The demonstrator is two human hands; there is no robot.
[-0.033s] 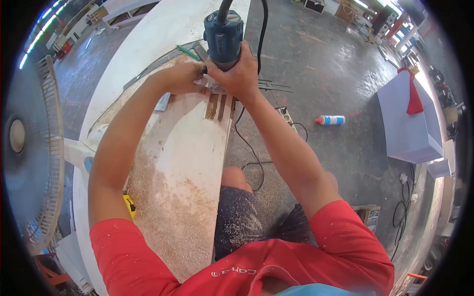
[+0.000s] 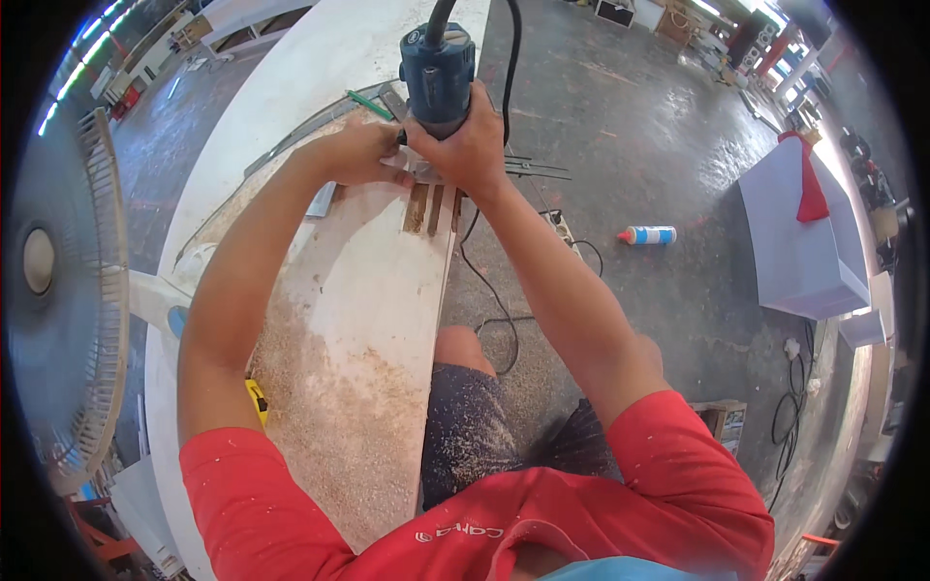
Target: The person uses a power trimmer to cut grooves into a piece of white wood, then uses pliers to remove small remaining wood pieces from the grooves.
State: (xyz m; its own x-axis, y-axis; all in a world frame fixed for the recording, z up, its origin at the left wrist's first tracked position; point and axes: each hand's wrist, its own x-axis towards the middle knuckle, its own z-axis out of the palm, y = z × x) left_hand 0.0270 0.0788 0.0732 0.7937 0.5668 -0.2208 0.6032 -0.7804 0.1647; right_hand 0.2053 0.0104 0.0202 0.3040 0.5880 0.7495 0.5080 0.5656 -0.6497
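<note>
A dark blue trim router (image 2: 439, 82) stands upright on a pale board (image 2: 368, 290) strewn with sawdust. My right hand (image 2: 470, 145) is wrapped around the router's lower body, thumb across its front. At the left of its base, my left hand (image 2: 364, 155) is closed, its fingers against the clear base and a small black knob; some fingertips are hidden. Just below the base, two narrow brown slots or strips (image 2: 415, 209) run along the board's right edge; which they are I cannot tell. Beyond my left hand lies a slim green tool (image 2: 370, 105).
The router's black cable (image 2: 511, 77) hangs to its right. Thin metal rods (image 2: 538, 168) jut past the board's edge. On the floor are a power strip (image 2: 557, 224) and a blue-white bottle (image 2: 649, 235). A large fan (image 2: 108, 290) stands left; a yellow tape measure (image 2: 257, 401) lies by my left elbow.
</note>
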